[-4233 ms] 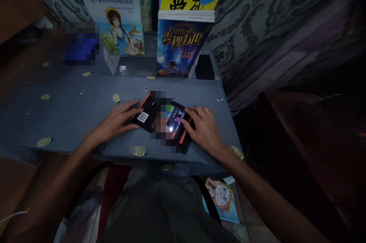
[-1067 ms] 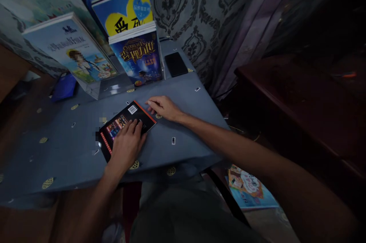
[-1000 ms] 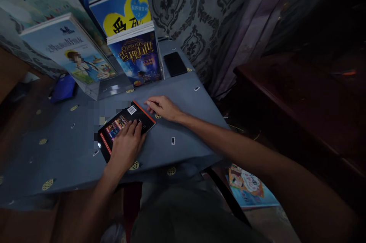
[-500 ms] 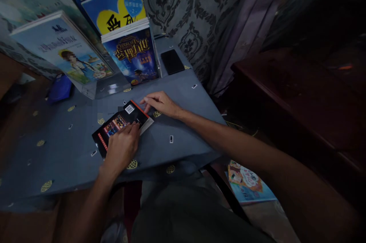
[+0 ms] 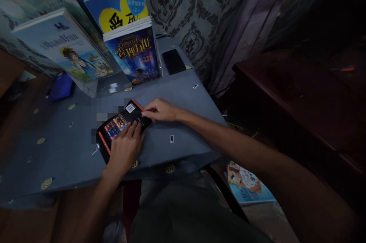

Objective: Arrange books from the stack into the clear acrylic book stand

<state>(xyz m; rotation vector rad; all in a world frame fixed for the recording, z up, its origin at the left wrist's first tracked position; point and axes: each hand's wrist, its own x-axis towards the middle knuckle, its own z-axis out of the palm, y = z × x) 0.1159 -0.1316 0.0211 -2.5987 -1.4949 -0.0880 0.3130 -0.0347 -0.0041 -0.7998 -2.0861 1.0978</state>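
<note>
A black book [image 5: 114, 125] lies back cover up on the cloth-covered table, with a white barcode, small coloured pictures and a red-orange edge. My left hand [image 5: 127, 145] rests on its near side, fingers stretched out over the cover. At the book's right end, my right hand [image 5: 158, 110] has thumb and forefinger pinched together on the edge. The remaining fingers of that hand are curled behind and partly hidden.
Behind the black book, a clear stand [image 5: 113, 88] holds several upright books, including a dark blue one [image 5: 137, 58]. A black phone [image 5: 174, 61] lies at the back right. A blue pouch-like item [image 5: 60, 87] is at left. More books [image 5: 248, 184] lie below the table's right side.
My right hand has come down onto the book's right edge and closed its fingertips there. The book's lifted right end now lies flatter. My left hand has shifted slightly right.
</note>
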